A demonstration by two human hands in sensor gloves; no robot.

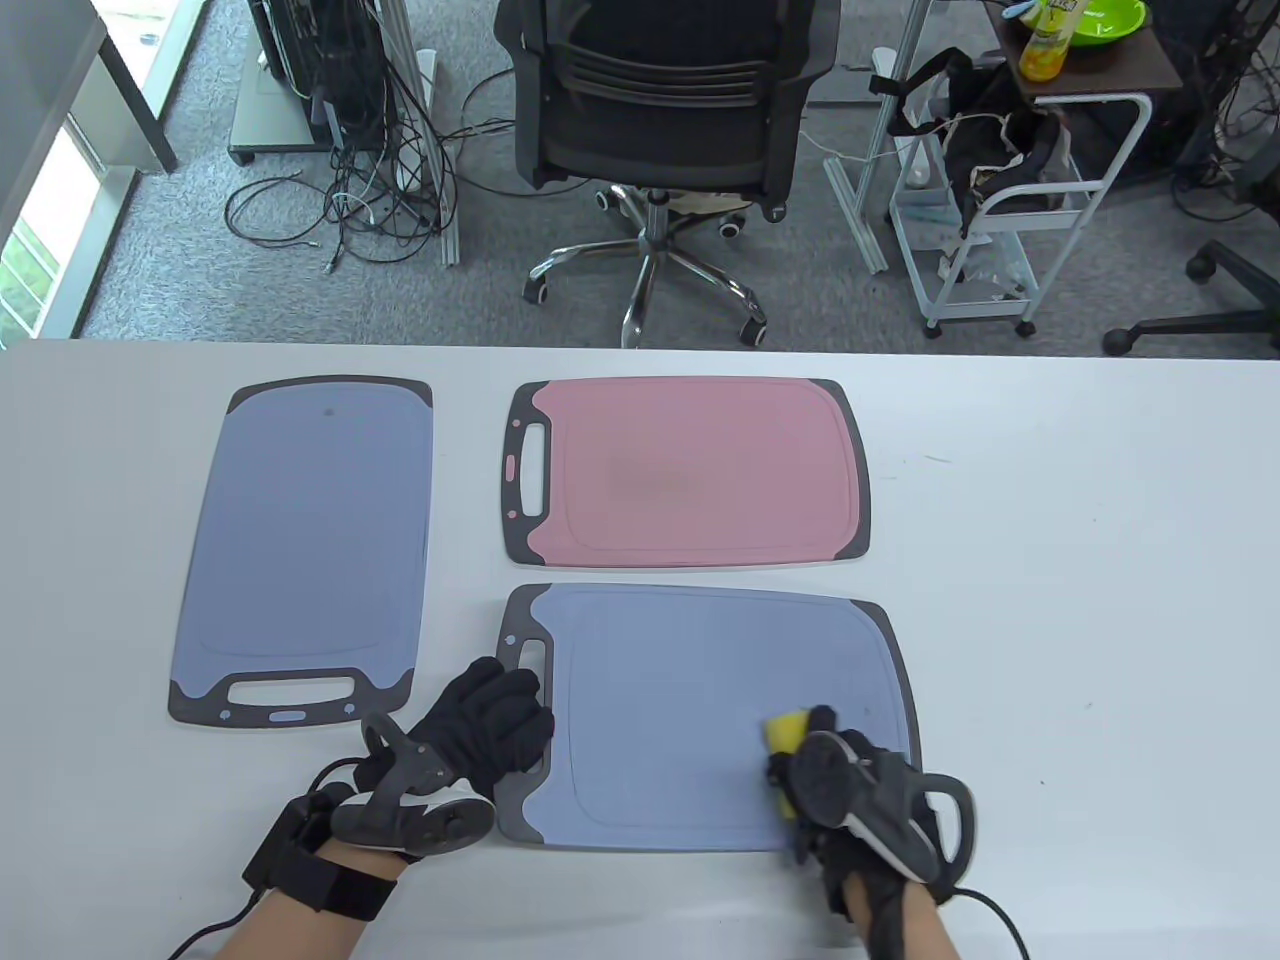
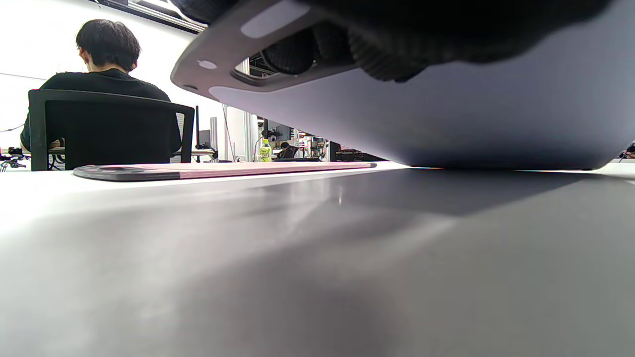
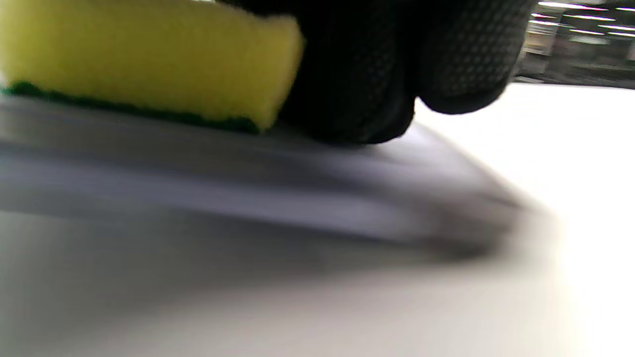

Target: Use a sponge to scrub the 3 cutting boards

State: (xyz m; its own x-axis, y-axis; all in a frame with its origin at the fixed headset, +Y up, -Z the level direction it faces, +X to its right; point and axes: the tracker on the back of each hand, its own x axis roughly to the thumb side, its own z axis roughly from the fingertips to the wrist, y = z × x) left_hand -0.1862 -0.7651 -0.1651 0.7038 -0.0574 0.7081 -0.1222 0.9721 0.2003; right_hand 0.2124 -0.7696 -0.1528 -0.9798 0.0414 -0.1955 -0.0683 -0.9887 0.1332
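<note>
**Yellow sponge working near the board's edge: slip and shift risks**

Yellow sponge (image 1: 787, 732), green scouring face down, being pressed onto the near blue cutting board (image 1: 700, 715) toward its 4 o'clock corner, close to the right rim. Right hand (image 1: 850, 790) clamping the sponge, fingers (image 3: 392, 74) curling round its end and touching the board surface beside it. Left hand (image 1: 480, 730) bearing down on the board's dark handle end at 9 o'clock; from the table view, fingers lying fairly flat, though the left wrist view seems to be showing fingertips (image 2: 297, 52) reaching through the handle slot, so exact hold hard to tell.

Likely troubles, judging from this:
- Running the sponge off the rim at 3 o'clock onto the worktop (image 1: 1080, 620), given the closeness to the edge and the blur in the right wrist view suggesting brisk strokes.
- Board appearing raised at the handle end in the left wrist view; hard scrubbing at the far corner possibly making it rock or skid.
- Board sliding toward 12 o'clock and nudging the pink cutting board (image 1: 690, 470), lying just beside it.
- Skipping coverage: second blue cutting board (image 1: 305, 545) at 9 o'clock and the pink one probably awaiting scrubbing, though not confirmable.
</note>
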